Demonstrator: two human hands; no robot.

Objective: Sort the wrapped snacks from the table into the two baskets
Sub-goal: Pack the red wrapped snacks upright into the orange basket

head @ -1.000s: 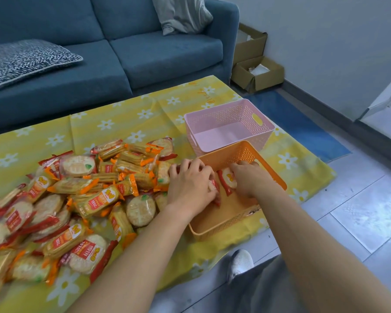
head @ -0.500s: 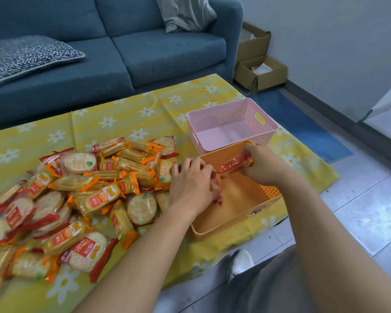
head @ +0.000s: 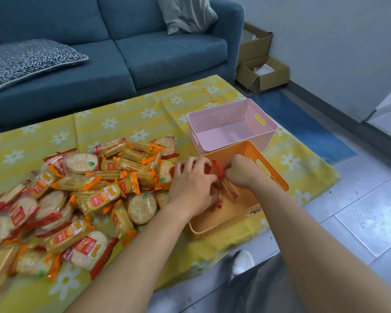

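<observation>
Left hand (head: 190,188) and right hand (head: 243,172) close together inside orange basket (head: 274,177), both pinching red-wrapped snack (head: 219,170). Snack's long axis: far-left to near-right, between them. Pile (head: 88,195) lies left.

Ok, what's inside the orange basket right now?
The left hand and right hand grip red-wrapped snacks inside the orange basket; its near floor is bare. Anything beneath the hands is hidden.
</observation>
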